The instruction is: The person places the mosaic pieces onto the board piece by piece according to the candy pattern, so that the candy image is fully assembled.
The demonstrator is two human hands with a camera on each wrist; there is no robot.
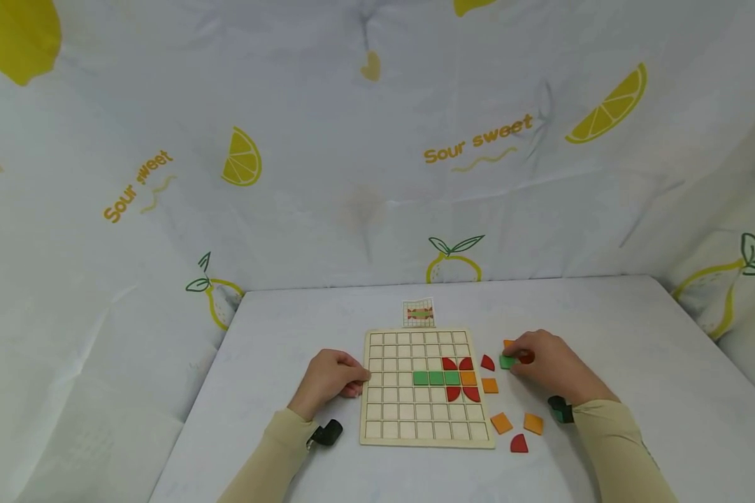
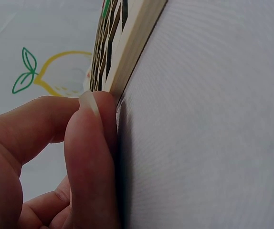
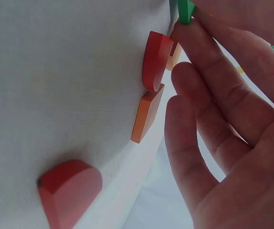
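Note:
A wooden grid board (image 1: 384, 409) lies on the table. Several tiles sit in its cells: green squares (image 1: 437, 378) in a row, an orange square (image 1: 468, 378) at their right end, and red quarter-circle pieces (image 1: 471, 395) above and below. My left hand (image 1: 330, 377) pinches the board's left edge, thumb and forefinger together there in the left wrist view. To the right of the board, my right hand (image 1: 554, 363) pinches a green square tile (image 3: 186, 10) between thumb and fingers, low over the table. The hand partly covers a red piece (image 1: 526, 357) and an orange tile (image 1: 508, 344).
Behind the board stands a small pattern card (image 1: 419, 313). Loose orange squares (image 1: 501, 423) and red quarter-circle pieces (image 1: 519, 443) lie right of the board, close to its edge and nearer the front. A lemon-print cloth (image 1: 327, 195) hangs behind the table.

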